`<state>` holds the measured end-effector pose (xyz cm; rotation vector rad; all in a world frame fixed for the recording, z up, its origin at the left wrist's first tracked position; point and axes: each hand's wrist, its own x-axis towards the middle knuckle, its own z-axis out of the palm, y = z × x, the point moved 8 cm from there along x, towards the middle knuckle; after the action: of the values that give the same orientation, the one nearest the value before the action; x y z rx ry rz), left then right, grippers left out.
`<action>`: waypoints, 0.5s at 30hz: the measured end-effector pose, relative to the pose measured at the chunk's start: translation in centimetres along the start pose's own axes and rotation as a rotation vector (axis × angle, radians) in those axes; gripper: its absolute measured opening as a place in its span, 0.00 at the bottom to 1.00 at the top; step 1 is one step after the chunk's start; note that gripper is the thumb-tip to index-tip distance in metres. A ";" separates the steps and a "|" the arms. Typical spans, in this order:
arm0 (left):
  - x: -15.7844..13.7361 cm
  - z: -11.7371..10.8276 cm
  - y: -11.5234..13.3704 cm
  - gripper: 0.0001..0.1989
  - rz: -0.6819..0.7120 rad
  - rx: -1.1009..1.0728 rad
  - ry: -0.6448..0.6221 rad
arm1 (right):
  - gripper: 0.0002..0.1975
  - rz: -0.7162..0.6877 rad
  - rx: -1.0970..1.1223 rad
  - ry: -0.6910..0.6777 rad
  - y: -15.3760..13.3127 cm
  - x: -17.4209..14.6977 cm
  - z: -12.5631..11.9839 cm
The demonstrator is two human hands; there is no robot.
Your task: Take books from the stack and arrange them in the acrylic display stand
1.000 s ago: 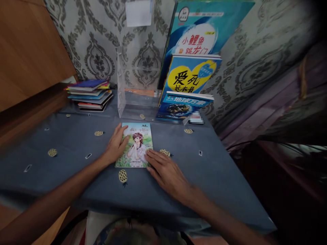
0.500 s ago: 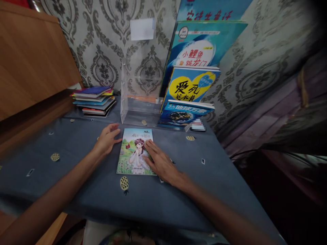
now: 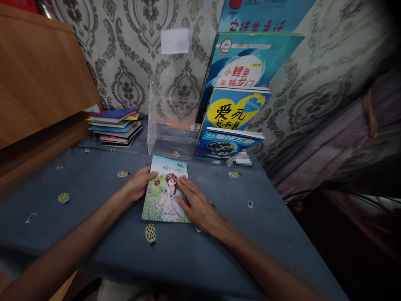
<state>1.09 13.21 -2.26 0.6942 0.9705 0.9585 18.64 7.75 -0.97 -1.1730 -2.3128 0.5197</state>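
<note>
A thin book (image 3: 163, 200) with a girl in a white dress and a red butterfly on its cover is in front of me on the blue tablecloth. My left hand (image 3: 140, 184) grips its left edge, thumb on the cover and fingers reaching under the edge, partly hidden. Across the right side of the cover lies my right hand (image 3: 197, 204), its fingers stretched out flat. Just beyond the book stands a clear acrylic display rack (image 3: 151, 121), whose right half holds several upright books, the front one a blue book (image 3: 219, 146) with a globe picture.
A stack of books (image 3: 115, 127) sits at the back left, beside a wooden panel (image 3: 44, 67). Patterned wallpaper (image 3: 125, 83) closes off the back, with a white paper (image 3: 175, 41) on it. A small blurred-out item (image 3: 242, 158) lies near the rack's right corner.
My left hand has moved right and closed on the book's left edge, having been beside it with fingers apart. The book looks slightly lifted on that side. My right hand stays on the cover.
</note>
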 end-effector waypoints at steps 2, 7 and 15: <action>0.0 0.1 -0.3 0.14 0.003 -0.012 -0.021 | 0.29 0.009 0.041 0.034 0.5 0.0 -0.3; -0.5 0.4 0.3 0.16 0.055 -0.037 -0.081 | 0.32 0.138 0.272 0.186 2.9 0.4 -1.6; -1.7 2.6 4.6 0.19 0.275 0.046 -0.162 | 0.22 0.198 0.849 0.094 2.8 3.9 -3.9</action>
<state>1.45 13.43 3.26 0.9466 0.7680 1.1033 20.69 12.94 1.68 -0.9474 -1.5963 1.3163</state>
